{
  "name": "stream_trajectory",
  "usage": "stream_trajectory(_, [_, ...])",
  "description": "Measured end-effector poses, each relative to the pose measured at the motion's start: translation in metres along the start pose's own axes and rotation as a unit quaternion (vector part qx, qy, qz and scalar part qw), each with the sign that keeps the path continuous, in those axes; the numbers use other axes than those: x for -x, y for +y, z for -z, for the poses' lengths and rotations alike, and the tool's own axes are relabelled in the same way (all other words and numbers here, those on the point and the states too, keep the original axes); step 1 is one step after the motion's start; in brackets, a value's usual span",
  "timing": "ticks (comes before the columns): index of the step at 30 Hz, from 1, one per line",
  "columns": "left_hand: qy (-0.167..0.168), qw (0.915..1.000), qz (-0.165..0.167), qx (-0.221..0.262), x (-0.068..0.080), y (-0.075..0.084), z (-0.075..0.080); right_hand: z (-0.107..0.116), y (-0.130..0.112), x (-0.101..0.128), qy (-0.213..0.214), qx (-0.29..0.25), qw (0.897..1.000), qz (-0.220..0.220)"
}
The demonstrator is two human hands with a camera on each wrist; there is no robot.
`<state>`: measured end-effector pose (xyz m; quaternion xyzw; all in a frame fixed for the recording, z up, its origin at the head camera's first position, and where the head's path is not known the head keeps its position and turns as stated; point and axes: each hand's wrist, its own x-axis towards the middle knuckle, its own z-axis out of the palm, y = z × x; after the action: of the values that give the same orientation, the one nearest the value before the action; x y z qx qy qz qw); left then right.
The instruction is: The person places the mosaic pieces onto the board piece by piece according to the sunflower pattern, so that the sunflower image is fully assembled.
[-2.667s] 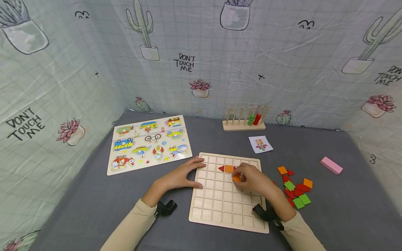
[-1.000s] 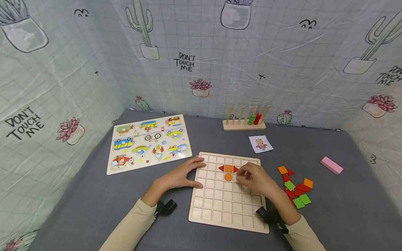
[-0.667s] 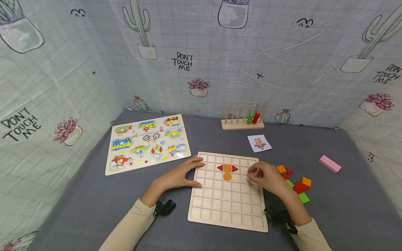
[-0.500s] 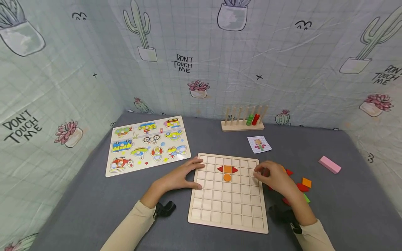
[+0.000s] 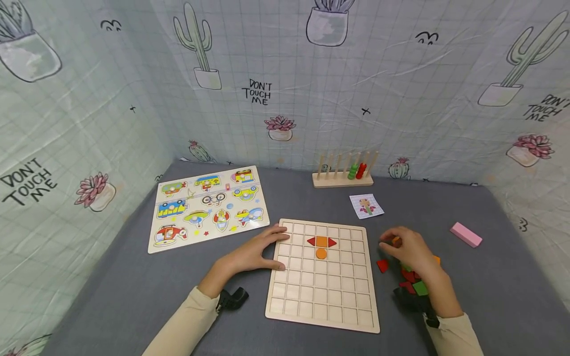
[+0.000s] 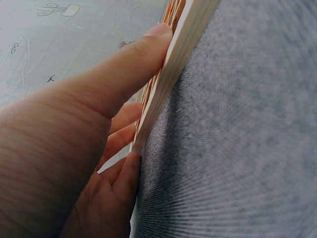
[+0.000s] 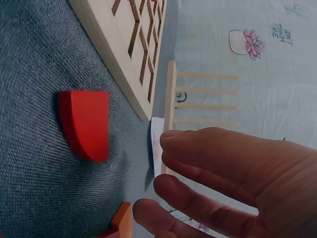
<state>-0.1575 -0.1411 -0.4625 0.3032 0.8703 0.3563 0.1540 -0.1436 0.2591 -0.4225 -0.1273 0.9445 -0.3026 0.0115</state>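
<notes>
My left hand rests on the left edge of a square wooden grid board, thumb and fingers spread and touching its rim. In the board's upper part lie an orange square between two red triangles and an orange disc below. My right hand hovers over the loose pieces right of the board, fingers loosely bent and holding nothing. Near its fingertips is a red quarter-round piece, apart from the hand. Green, red and orange pieces lie partly hidden under the hand and wrist.
A picture card lies behind the board. Farther back stands a wooden peg rack with green and red beads. A vehicle knob puzzle is at the left, a pink block at the right. A patterned cloth hangs behind.
My right hand has let go of the orange disc, now left below the orange square, and has moved right off the board to the loose pieces. The left hand stays on the board's edge.
</notes>
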Motion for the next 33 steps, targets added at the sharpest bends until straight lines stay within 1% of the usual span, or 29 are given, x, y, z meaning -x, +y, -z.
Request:
stream_trajectory(4, [0.003, 0.9999, -0.008, -0.007, 0.000, 0.000, 0.000, 0.001, 0.008, 0.001, 0.005, -0.001, 1.000, -0.010])
stream_trajectory(10, [0.004, 0.9999, -0.009, -0.012, 0.000, 0.001, 0.000, 0.004, 0.022, 0.002, 0.009, 0.010, 1.000, -0.019])
stream_trajectory(13, [0.003, 0.9999, -0.007, -0.011, 0.000, 0.001, 0.000, 0.004, 0.025, 0.002, 0.011, 0.019, 0.999, -0.024])
stream_trajectory(18, [0.003, 1.0000, -0.003, -0.007, 0.000, 0.000, -0.001, 0.004, 0.025, 0.001, 0.005, 0.024, 0.999, -0.047])
stream_trajectory(21, [0.003, 1.0000, -0.001, -0.006, 0.000, 0.000, -0.001, 0.003, 0.024, 0.001, -0.003, 0.013, 0.998, -0.054])
stream_trajectory(27, [0.001, 1.0000, 0.000, -0.006, 0.001, 0.000, -0.001, 0.000, 0.020, 0.000, -0.018, -0.012, 0.998, -0.054])
stream_trajectory(33, [0.002, 1.0000, -0.002, -0.003, 0.000, -0.001, -0.001, 0.000, 0.020, -0.002, -0.013, -0.009, 0.999, -0.049])
